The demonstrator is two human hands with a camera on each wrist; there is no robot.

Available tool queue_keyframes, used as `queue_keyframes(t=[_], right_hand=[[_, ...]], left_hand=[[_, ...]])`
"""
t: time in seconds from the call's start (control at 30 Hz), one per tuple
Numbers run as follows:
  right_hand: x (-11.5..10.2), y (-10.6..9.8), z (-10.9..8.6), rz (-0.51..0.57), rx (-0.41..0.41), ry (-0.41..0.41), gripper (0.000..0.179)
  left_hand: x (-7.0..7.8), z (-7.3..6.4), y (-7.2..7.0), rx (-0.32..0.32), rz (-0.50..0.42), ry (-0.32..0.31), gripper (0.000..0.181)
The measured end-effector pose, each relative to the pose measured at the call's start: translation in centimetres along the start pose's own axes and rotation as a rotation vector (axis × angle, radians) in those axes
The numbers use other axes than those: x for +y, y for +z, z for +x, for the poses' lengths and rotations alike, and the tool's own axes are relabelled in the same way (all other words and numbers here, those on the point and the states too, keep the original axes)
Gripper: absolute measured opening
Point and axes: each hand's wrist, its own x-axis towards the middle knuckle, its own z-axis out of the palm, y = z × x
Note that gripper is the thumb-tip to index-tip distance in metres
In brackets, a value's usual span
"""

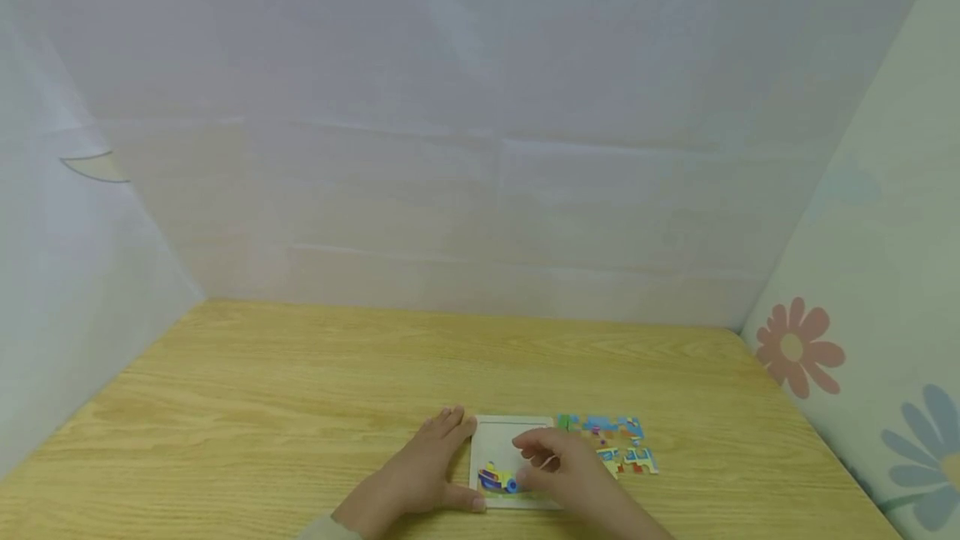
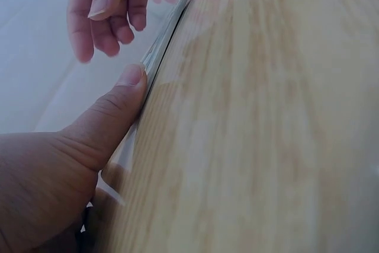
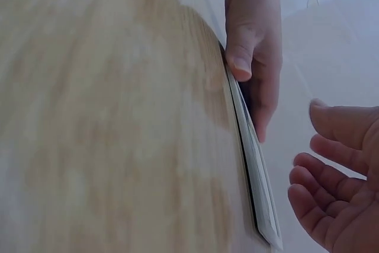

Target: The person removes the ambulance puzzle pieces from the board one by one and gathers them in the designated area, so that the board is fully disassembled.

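Observation:
A pale puzzle board (image 1: 501, 437) with a raised rim lies flat near the front of the table. In its lower left part sits a brightly coloured puzzle section (image 1: 497, 478), yellow and purple with a blue round shape. My left hand (image 1: 426, 467) rests along the board's left side, fingers straight at the upper corner and thumb on the lower corner. My right hand (image 1: 561, 467) hovers above the board's right half, its fingers loosely bent. In the right wrist view nothing shows between these fingers (image 3: 320, 197). The hand hides part of the board.
Several loose jigsaw pieces (image 1: 626, 440) lie right of the board, partly behind the right hand. The wood-grain table (image 1: 300, 382) is bordered by a pale sheet (image 1: 480, 190) at the back and a flower-printed sheet (image 1: 862, 290) on the right.

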Motion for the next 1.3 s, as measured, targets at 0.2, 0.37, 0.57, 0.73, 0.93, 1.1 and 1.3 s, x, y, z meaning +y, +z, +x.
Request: queue_keyframes(t=[0.2,0.37,0.57,0.73,0.93,1.1,1.3], right_hand=[[-0.6,0.9,0.0,-0.070,-0.082,0.001,0.037],[-0.4,1.5,0.2,-0.119,-0.109,0.018,0.038],[-0.2,2.1,0.6,-0.203,-0.111,0.016,0.041],[-0.1,2.4,1.1,-0.257,-0.111,0.004,0.038],[-0.1,2.6,1.8,-0.309,-0.118,0.005,0.036],[-0.5,2.6,2.4,-0.337,-0.132,0.017,0.033],[-0.9,2.6,3.2,-0.312,-0.173,0.061,0.028]], left_hand=[[0.0,-0.1,0.0,0.006,0.004,0.007,0.104],[0.1,-0.1,-0.1,0.001,0.009,0.012,0.104],[0.0,-0.1,0.0,0.006,0.008,0.010,0.104],[0.0,-0.2,0.0,0.024,0.015,0.019,0.104],[0.0,-0.2,-0.1,0.019,0.014,0.031,0.103],[0.1,-0.3,-0.3,0.009,0.001,0.041,0.104],[0.1,-0.3,-0.4,0.006,-0.009,0.036,0.103]])
